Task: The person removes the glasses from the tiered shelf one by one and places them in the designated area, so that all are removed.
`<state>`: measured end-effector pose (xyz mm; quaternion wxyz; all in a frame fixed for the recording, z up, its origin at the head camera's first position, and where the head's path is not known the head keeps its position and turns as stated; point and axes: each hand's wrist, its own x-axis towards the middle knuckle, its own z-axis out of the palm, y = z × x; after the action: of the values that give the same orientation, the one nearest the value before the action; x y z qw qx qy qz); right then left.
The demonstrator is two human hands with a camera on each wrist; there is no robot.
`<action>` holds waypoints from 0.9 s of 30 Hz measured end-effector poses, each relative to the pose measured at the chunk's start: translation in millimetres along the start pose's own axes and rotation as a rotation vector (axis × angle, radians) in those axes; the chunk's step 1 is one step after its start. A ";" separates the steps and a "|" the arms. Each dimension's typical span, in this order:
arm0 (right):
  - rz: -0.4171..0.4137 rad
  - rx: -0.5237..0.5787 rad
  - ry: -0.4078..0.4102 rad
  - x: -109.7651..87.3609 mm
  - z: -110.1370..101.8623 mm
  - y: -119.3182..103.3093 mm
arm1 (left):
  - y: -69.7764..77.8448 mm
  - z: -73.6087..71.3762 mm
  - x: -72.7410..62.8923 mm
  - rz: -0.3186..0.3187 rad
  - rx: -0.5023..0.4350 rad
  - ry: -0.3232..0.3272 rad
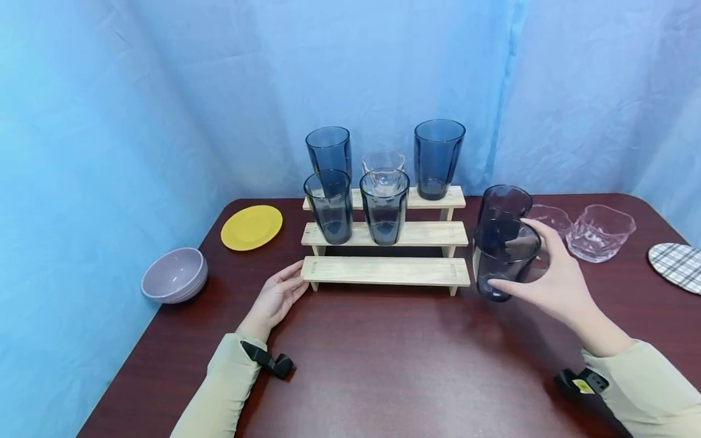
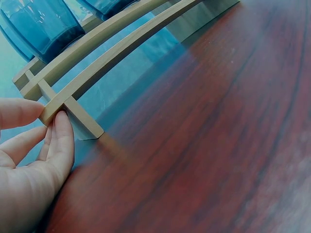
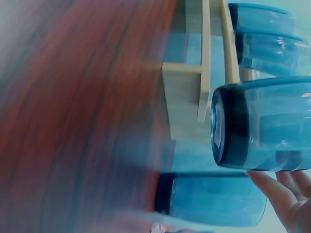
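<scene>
My left hand [image 1: 276, 298] pinches the left end of the lowest step of a three-tier wooden stand [image 1: 383, 271]; the left wrist view shows fingers [image 2: 60, 141] on both sides of that corner. A dark blue-grey tumbler [image 1: 501, 264] is in my right hand [image 1: 564, 292], thumb on the near side, beside the stand's right end. Its base is off the table in the right wrist view. Behind it stands another dark tumbler [image 1: 498, 201]. Two matching tumblers, one left [image 1: 335, 213] and one centre [image 1: 385, 213], occupy the middle step.
On the top step are two dark tumblers, left [image 1: 328, 146] and right [image 1: 440, 155], with a clear glass [image 1: 383, 159] between. Clear glasses [image 1: 599, 237] and a plaid coaster [image 1: 679, 264] lie at right. A yellow plate [image 1: 252, 228] and a greyish bowl [image 1: 175, 277] sit left.
</scene>
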<state>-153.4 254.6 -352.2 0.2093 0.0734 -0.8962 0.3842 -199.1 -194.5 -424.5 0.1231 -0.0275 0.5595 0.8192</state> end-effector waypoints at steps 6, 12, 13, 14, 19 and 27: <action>0.029 -0.033 -0.029 -3.4 -12.6 12.3 | -0.4 -0.3 0.5 -0.002 0.006 0.006; 0.094 -0.084 -0.051 -7.9 -26.6 25.2 | -0.3 0.2 0.2 0.001 0.005 0.000; 0.100 -0.089 -0.053 -8.7 -28.7 27.6 | -0.4 0.2 0.1 -0.001 0.003 0.001; 0.103 -0.083 -0.055 -9.5 -31.1 30.2 | -0.6 0.0 0.3 -0.004 0.000 0.002; 0.131 -0.094 -0.039 -13.2 -40.3 42.8 | -1.0 -0.4 1.0 -0.010 -0.006 0.006; 0.168 -0.130 -0.011 -22.2 -51.8 61.6 | 0.0 0.7 0.0 -0.011 0.007 0.010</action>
<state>-134.8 334.0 -370.4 0.1759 -0.0137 -0.9234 0.3410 -199.1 -193.9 -424.3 0.1248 -0.0339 0.5628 0.8164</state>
